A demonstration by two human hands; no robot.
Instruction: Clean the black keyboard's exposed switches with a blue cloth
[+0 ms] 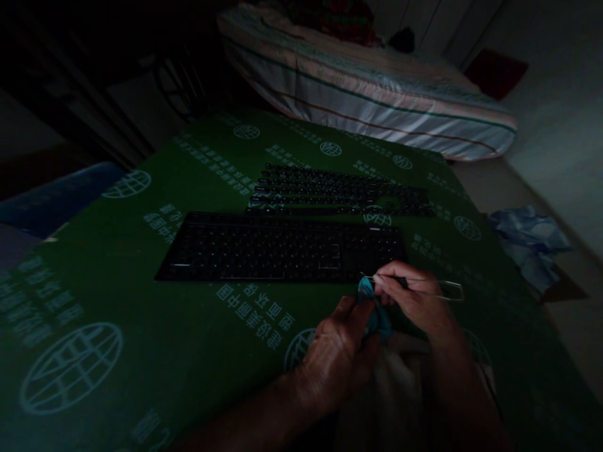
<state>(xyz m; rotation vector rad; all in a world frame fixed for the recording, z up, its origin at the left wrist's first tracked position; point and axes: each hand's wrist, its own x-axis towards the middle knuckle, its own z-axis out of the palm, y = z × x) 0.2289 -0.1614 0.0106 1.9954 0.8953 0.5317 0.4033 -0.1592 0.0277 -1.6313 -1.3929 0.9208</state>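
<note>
The room is dim. My left hand (338, 356) is closed around a small blue cloth (374, 314), pinching it near the front edge of a black keyboard (277, 248). My right hand (414, 298) is closed on a thin wire keycap puller (440, 289), its tip meeting the blue cloth. The puller's loop end sticks out to the right. Both hands hover just in front of the keyboard's right end. Behind the keyboard, rows of loose black keycaps (339, 191) lie laid out on the green printed sheet (103, 263).
The green sheet with white globe logos covers the table. A crumpled light blue cloth (530, 242) lies off the table's right side. A striped mattress (367, 88) lies behind the table. A blue object (56, 194) sits at the left edge.
</note>
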